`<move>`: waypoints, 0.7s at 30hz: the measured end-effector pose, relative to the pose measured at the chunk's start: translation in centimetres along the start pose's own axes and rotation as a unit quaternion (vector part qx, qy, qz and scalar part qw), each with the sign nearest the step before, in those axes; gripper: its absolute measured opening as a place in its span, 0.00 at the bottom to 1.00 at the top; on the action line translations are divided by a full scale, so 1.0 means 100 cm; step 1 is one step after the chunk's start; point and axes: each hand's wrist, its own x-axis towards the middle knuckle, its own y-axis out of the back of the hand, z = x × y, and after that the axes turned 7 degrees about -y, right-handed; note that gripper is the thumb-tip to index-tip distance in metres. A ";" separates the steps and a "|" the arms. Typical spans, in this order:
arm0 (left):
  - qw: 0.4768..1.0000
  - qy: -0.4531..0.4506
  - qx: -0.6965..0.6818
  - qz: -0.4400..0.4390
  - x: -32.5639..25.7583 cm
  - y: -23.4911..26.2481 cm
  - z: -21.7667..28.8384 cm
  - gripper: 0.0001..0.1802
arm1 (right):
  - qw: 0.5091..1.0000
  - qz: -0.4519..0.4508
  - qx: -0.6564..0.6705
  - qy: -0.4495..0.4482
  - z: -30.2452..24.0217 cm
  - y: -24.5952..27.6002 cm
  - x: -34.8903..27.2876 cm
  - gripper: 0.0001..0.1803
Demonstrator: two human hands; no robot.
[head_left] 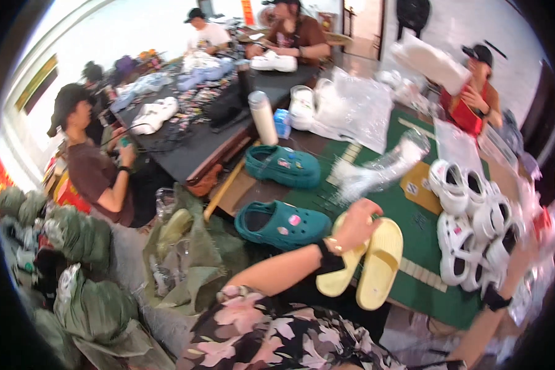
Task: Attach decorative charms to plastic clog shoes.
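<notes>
Your left hand [356, 229] is closed over the upper ends of 2 pale yellow slippers [369, 266], fingers wrapped across their tops, holding the pair soles-out just above the near edge of the green mat [420, 242]. The slippers hang side by side and touching, toes pointing down toward you. A dark band sits on that wrist, and your floral sleeve [271, 336] fills the lower middle of the view.

Your right hand [524, 256] reaches up at the far right edge into clear plastic wrapping; it is blurred, so you cannot tell how far the fingers are closed or whether they have hold of anything. Just to its left lies a heap of white clogs [468, 225] on the mat.

To the left of the slippers are 2 teal clogs with small charms: one [280, 223] just beside your left hand, the other [283, 165] farther back. A crumpled clear plastic bag [382, 168] lies between the teal clogs and the white heap. A white cylindrical bottle [264, 117] stands behind them, at the end of the dark table [197, 145].

3 other people sit around the tables, and olive-green sacks [80, 240] pile up at the left.
</notes>
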 end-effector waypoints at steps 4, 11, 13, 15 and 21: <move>0.997 -0.060 0.013 -0.057 -0.011 0.076 0.011 0.14 | 0.939 -0.232 0.178 -0.182 -0.207 0.106 0.024 0.08; 0.954 -0.009 0.290 -0.069 -0.024 0.194 -0.052 0.29 | 0.726 -0.645 0.238 -0.028 -0.336 0.115 -0.047 0.22; 0.932 0.044 0.346 -0.097 -0.040 0.227 -0.091 0.38 | 0.717 -0.655 0.232 -0.043 -0.369 0.110 -0.056 0.29; 0.926 0.113 0.319 -0.165 -0.041 0.249 -0.118 0.56 | 0.738 -0.621 0.254 -0.075 -0.396 0.100 -0.064 0.31; 0.913 0.178 0.285 -0.232 -0.014 0.249 -0.142 0.67 | 0.764 -0.576 0.248 -0.150 -0.434 0.063 -0.080 0.24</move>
